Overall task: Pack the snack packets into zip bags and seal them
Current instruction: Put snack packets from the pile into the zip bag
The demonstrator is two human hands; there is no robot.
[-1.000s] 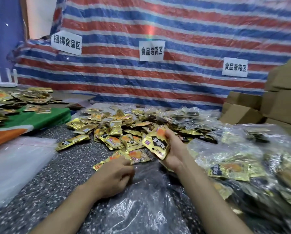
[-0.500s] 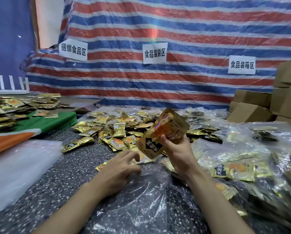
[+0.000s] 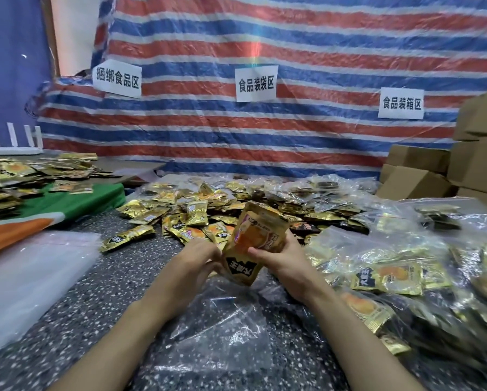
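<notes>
Head view. Gripping gold snack packets in both hands: right hand with fingers curled round the right edge, thumb across the printed face; left hand curled against the lower left edge, pinching it. Held off the counter, above an empty clear zip bag lying flat, just in front of the loose packet pile. Long axis near upright, top leaning right and away; black-printed end pointing down toward the bag. Risks, judged: slick foil fanning or sliding apart on any loosening of grip; bag mouth not visibly open, so likely snagging at the rim or spilling beside it; filled zip bags crowding the right.
</notes>
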